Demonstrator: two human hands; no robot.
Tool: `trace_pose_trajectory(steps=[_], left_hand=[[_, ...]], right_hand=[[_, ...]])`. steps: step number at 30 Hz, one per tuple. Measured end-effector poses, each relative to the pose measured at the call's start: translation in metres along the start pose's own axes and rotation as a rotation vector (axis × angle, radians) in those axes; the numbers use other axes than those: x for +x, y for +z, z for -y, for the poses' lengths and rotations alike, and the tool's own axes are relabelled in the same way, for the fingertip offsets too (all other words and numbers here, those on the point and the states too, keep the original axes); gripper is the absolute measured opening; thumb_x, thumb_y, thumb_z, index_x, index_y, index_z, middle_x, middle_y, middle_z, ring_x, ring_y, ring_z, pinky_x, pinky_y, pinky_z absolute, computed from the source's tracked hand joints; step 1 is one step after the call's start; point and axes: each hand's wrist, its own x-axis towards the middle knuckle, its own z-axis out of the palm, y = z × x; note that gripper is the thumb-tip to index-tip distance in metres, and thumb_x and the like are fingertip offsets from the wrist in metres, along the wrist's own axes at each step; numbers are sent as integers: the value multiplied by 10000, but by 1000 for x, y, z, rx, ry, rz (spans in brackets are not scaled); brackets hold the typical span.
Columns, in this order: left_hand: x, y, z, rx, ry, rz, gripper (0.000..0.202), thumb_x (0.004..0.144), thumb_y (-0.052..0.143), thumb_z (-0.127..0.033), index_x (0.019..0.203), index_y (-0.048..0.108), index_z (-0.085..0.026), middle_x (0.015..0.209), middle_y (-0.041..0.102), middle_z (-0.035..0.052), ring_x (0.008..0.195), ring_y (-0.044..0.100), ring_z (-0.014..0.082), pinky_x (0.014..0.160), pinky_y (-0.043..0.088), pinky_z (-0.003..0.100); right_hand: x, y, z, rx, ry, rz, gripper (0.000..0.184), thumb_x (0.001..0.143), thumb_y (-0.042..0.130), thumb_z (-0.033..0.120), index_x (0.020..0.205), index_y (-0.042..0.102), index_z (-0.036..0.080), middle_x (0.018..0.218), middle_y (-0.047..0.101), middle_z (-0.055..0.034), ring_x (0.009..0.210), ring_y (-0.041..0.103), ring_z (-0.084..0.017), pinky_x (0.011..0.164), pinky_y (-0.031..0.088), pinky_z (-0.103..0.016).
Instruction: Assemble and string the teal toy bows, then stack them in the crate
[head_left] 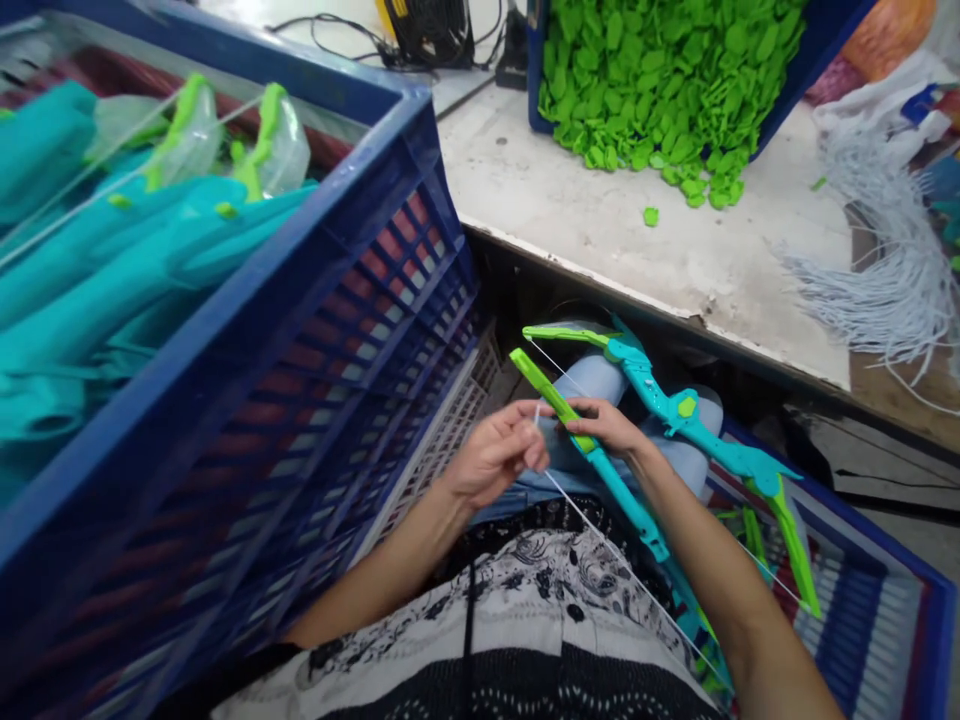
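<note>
My left hand [499,455] pinches a thin white string [592,535] near its end, over my lap. My right hand [611,425] is closed around a teal and green toy bow [600,465] where its green limb meets the teal grip. The string runs down along that bow toward my waist. A second strung teal and green bow [697,420] lies across my knees just beyond the hands.
A big blue crate [300,330] full of teal toy parts and green bagged pieces fills the left. A worn white table [660,230] ahead carries a blue bin of green foam pieces [660,80] and a bundle of white strings [892,270]. A striped tray [885,620] sits lower right.
</note>
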Motion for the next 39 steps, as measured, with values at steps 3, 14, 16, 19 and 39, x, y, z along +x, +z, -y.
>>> trace_pose_trajectory(steps=[3,14,16,19,39], left_hand=[[5,-16,-22,160,77,-150,414,629,841,-412,824,583,-154,492,551,-42,412,358,42,448,295,182],[18,-11,-59,783,380,-330,201,737,685,-341,754,738,-148,570,640,3,546,554,116,533,429,218],[19,-10,-62,825,389,-311,191,744,668,-324,759,739,-148,576,646,3,542,555,116,529,430,215],[20,-9,-65,849,401,-318,183,751,655,-310,760,730,-144,582,647,2,539,548,114,529,427,210],[26,-22,-68,556,236,-158,467,702,758,-419,1020,607,-111,564,627,-5,419,442,64,430,300,189]], right_hand=[[-2,-4,1,39,24,25,555,549,843,410,1023,708,154,822,726,-39,774,652,-171,742,477,-284],[1,-2,2,49,55,-5,584,526,856,431,1026,711,165,821,731,-37,781,667,-189,743,482,-302],[1,-1,3,46,59,-13,582,524,857,431,1021,713,165,818,730,-35,776,663,-186,738,482,-301],[1,-1,4,41,61,-26,581,521,858,428,1017,716,164,809,728,-32,767,651,-176,737,477,-295],[-9,21,4,-624,-302,-82,426,815,626,500,1126,694,218,1147,678,-87,1076,611,-285,980,451,-458]])
